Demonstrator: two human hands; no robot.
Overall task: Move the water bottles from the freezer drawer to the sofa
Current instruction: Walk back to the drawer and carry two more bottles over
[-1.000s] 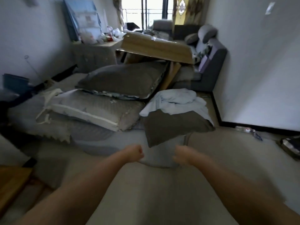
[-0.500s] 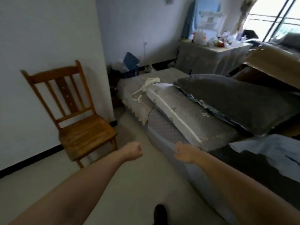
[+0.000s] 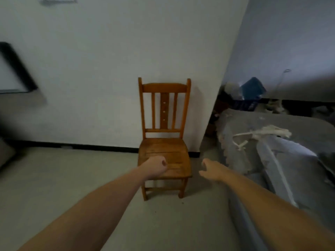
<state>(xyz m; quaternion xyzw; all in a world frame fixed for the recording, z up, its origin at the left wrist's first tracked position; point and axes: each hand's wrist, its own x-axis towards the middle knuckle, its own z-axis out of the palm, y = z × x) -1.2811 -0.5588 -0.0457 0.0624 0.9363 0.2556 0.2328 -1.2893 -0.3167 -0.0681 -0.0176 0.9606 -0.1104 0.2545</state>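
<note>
Left hand (image 3: 157,166) curled in an empty fist, right hand (image 3: 211,170) loosely spread, holding nothing, before a wooden chair (image 3: 164,138) beside a grey sofa (image 3: 268,142). No legible writing.

The room was dim and evenly lit, with a cool grey cast on the white wall (image 3: 108,69), and where the light came from could not be told. The wooden chair (image 3: 164,142) near centre was the sharpest thing, throwing a faint shadow on the wall at its 3 o'clock side. Blur smeared the dark frame (image 3: 18,69) at 9 o'clock and the grey bedding (image 3: 281,151) at 3 o'clock, and wide-angle distortion tilted the wall corner toward 1 o'clock.
</note>
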